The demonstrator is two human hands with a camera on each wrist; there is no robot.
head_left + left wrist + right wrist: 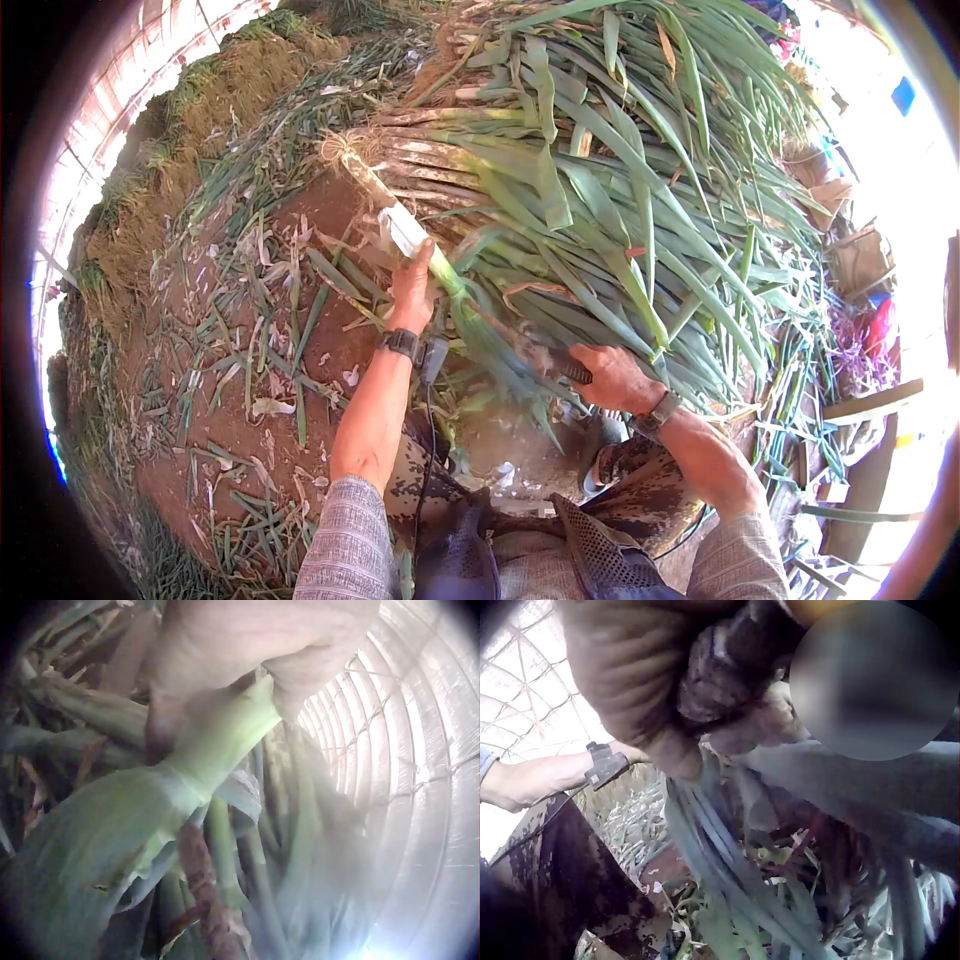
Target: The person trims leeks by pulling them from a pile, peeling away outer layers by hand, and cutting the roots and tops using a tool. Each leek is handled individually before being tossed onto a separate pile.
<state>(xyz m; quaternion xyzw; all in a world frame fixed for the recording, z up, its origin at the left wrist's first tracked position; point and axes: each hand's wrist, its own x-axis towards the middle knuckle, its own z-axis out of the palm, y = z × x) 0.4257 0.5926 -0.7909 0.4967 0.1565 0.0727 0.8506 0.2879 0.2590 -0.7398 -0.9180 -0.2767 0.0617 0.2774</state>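
My left hand [411,292] grips a long green onion [404,230] around its pale shaft, just below the leaves. Shaggy roots [345,152] end the stalk at the upper left, and a strip of its white skin stands loose. In the left wrist view, green leaf [97,840] spreads out from under that hand. My right hand [620,380] holds a dark-handled knife [574,366], its fingers curled around the handle. The brownish blade is blurred and overlaps the held onion's leaves [480,335] in the head view. The right wrist view shows the dark handle [720,682] inside the fist.
A big heap of green onions [600,190] lies in front, roots to the left. Leaf scraps [270,405] litter the soil at the left, with strawy clumps [150,230] beyond. Purple twine [862,360] and boards [872,402] lie at the right. A cable [424,480] hangs from the left wrist.
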